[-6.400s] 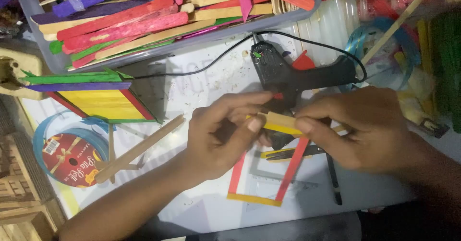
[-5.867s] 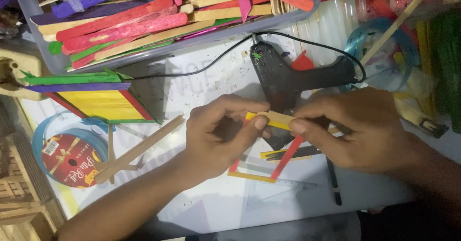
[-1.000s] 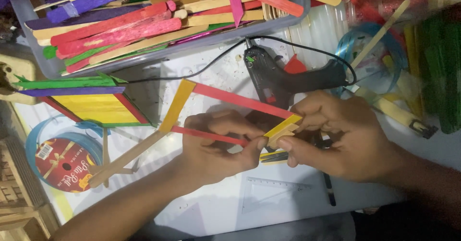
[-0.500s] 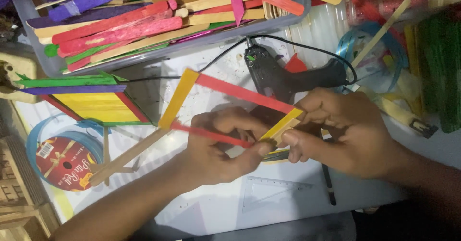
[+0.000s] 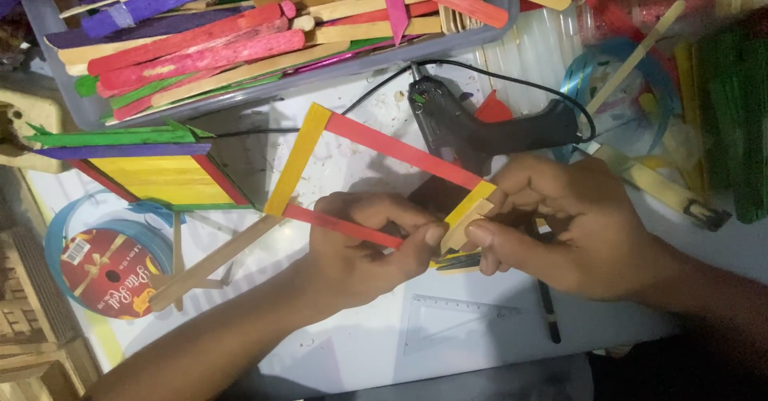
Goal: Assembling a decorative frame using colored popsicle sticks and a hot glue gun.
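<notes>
I am gripping the stick frame (image 5: 376, 173) with both hands: left hand (image 5: 364, 249) pinching its lower red stick, right hand (image 5: 560, 225) its yellow end; frame stretching toward 10 o'clock.

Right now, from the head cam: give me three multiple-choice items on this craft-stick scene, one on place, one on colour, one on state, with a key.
1. Where does the glue gun lie?
A. beyond the hands, on the table
B. inside the stick tray
C. on the ribbon spool

2. What colours are the sides of the stick frame?
A. all green
B. red and yellow
C. blue and purple

3. How is the frame held?
A. lying flat, untouched
B. by one hand only
C. by both hands at one corner

Key: 1 A, it rests past the fingers. 2 B, two red and two yellow sticks show. 3 C, left hand and right hand pinch the near yellow end.
</notes>
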